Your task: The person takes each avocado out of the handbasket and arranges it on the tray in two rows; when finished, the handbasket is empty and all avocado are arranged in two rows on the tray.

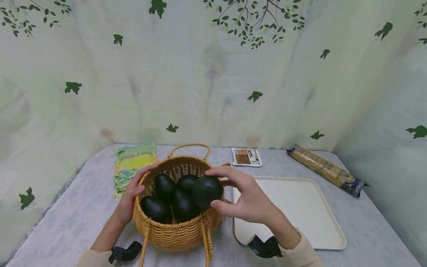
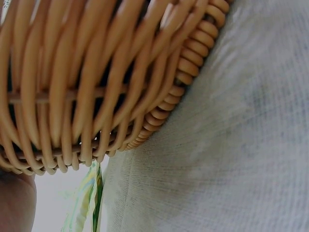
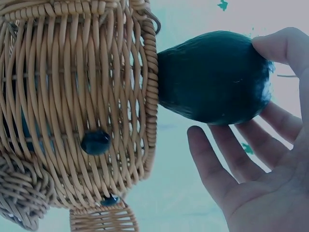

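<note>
A round wicker basket [image 1: 176, 235] stands at the front, with several dark green avocados [image 1: 165, 187] inside. My left hand [image 1: 128, 198] grips its left side, fingers over the rim; in the left wrist view the weave [image 2: 87, 72] fills the upper left and only a bit of hand [image 2: 17, 203] shows. Between thumb and fingers, my right hand [image 1: 248, 196] pinches another avocado [image 1: 207, 191] at the basket's right rim. From the right wrist, this avocado [image 3: 217, 79] juts past the rim, its narrow end overlapped by the basket [image 3: 87, 87].
To the right lies a white tray [image 1: 297, 207]. Behind it are a small white-and-brown packet [image 1: 247, 157] and a long yellow package [image 1: 325, 168]. A green-yellow bag [image 1: 135, 159] lies left of the basket. The basket's handles [image 1: 207, 241] hang at the front. Leaf-printed curtains surround the table.
</note>
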The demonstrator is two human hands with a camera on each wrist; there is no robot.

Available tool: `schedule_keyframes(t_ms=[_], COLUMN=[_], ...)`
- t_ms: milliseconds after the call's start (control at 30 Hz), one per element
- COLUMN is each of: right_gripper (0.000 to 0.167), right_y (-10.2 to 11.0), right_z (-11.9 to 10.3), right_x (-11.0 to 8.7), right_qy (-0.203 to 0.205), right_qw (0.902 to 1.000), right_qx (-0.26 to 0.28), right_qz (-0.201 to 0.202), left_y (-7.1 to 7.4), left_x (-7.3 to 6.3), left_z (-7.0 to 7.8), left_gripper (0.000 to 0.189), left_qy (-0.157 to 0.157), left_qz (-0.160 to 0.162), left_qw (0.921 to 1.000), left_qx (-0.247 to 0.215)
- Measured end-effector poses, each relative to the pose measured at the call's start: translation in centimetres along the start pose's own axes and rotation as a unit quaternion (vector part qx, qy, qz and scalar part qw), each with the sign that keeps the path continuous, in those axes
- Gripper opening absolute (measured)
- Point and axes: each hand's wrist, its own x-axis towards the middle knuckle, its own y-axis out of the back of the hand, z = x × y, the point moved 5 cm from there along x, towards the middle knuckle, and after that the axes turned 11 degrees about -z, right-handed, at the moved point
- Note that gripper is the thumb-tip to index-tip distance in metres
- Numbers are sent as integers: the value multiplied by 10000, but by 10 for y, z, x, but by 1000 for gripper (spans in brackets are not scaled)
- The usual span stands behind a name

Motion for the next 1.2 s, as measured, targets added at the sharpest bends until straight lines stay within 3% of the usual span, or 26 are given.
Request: schedule_keyframes(t_ms=[467,1033,1200], right_gripper=[56,53,50], right_y=[24,50,57], right_z=[3,26,38], right_x=[-7,-23,-29], right_qy=[-35,-721,-1125], right_qw=[9998,9965,9922], right_qx=[-196,-342,-449], right_qz=[63,247,303], left_y=[0,-1,-3], left_x=[1,2,2], left_z=[2,0,0], left_gripper=[57,56,56], left_qy=[-56,20,-40], left_qz=[-114,-3,-20], left_qw=[9999,10000,9999], left_qx=[57,-58,-158])
